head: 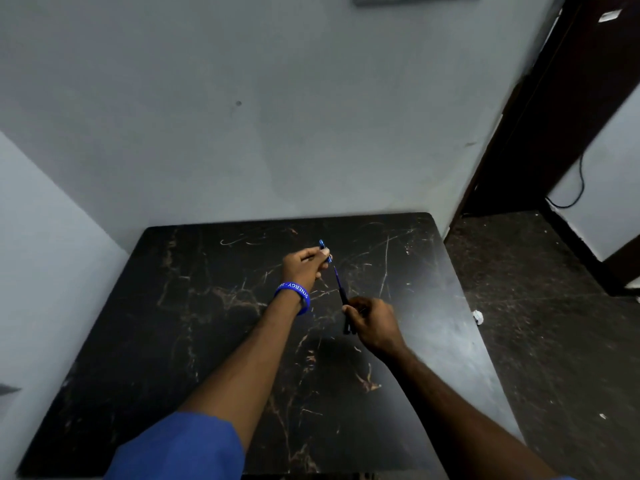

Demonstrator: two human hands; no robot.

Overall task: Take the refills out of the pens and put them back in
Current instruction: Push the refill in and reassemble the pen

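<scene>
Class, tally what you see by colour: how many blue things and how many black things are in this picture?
Blue: 3, the pen top, wristband and sleeve.
Black: 2, the pen barrel and table.
Total: 5

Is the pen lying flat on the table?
No, the pen is held up above the table between the left hand and right hand.

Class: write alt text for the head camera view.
Two bare hands pull a pen apart over a dark marble-patterned table: the left hand holds the blue end, the right hand the dark barrel, a thin refill between.
</scene>
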